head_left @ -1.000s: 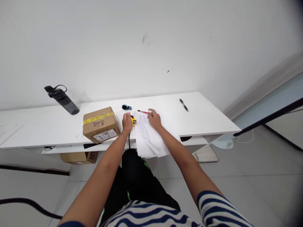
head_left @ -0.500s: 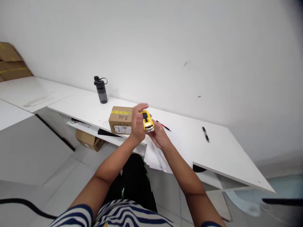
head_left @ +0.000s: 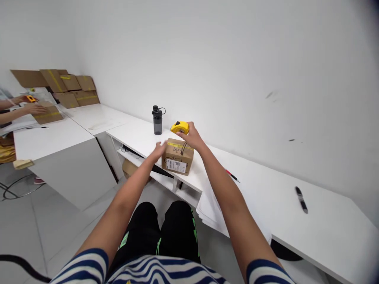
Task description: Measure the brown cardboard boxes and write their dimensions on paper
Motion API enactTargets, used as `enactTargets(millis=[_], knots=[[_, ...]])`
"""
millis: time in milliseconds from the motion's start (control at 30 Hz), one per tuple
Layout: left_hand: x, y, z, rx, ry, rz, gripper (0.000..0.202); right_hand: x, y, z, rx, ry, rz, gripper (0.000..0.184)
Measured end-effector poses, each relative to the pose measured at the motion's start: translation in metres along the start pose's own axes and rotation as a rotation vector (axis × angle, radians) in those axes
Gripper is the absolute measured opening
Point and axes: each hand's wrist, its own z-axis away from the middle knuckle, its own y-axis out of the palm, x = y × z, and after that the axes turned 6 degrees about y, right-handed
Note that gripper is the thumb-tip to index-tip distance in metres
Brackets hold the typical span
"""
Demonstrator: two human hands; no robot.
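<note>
My right hand [head_left: 193, 137] grips a yellow tape measure [head_left: 182, 126], holding it just above the far edge of a small cardboard box [head_left: 177, 157]. A dark cord loop hangs below the tape measure over the box top. The box sits on the white desk [head_left: 251, 185], with yellow tape and handwriting on top and a white label on its front. By the box's left side is my left hand [head_left: 157, 152], slightly blurred, its fingers apart and nothing in them. Whether it touches the box I cannot tell.
A dark water bottle [head_left: 158, 122] stands behind the box. Papers [head_left: 211, 209], a red pen [head_left: 233, 176] and a black marker [head_left: 301, 200] lie to the right. At far left, a co-worker's hands [head_left: 34, 108] are at another box, with cartons [head_left: 71, 85] stacked behind.
The view has swung left, bringing the co-worker into sight. My left hand has come off the tape measure to the box's left side. My right hand has carried the tape measure above the box.
</note>
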Motion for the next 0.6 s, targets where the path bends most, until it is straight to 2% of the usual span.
enactTargets(millis=[100, 167, 267, 367, 500, 600], knots=[[0.028, 0.013, 0.015, 0.137, -0.089, 0.204, 0.056, -0.006, 0.008, -0.02, 0.234, 0.019, 0.221, 0.045], [0.038, 0.018, 0.019, 0.176, -0.12, 0.312, 0.061, -0.009, 0.018, -0.024, 0.32, 0.002, 0.354, 0.043], [0.044, 0.021, 0.016, 0.183, -0.123, 0.418, 0.07, -0.013, 0.033, -0.023, 0.366, -0.023, 0.49, 0.039], [0.046, 0.024, 0.013, 0.153, -0.069, 0.469, 0.064, -0.015, 0.042, -0.022, 0.369, -0.053, 0.56, 0.035], [0.044, 0.027, 0.013, 0.11, -0.022, 0.472, 0.05, -0.015, 0.033, -0.019, 0.387, -0.023, 0.618, 0.039], [0.043, 0.028, 0.01, 0.098, -0.046, 0.467, 0.057, -0.014, 0.006, -0.012, 0.415, 0.043, 0.644, 0.041]])
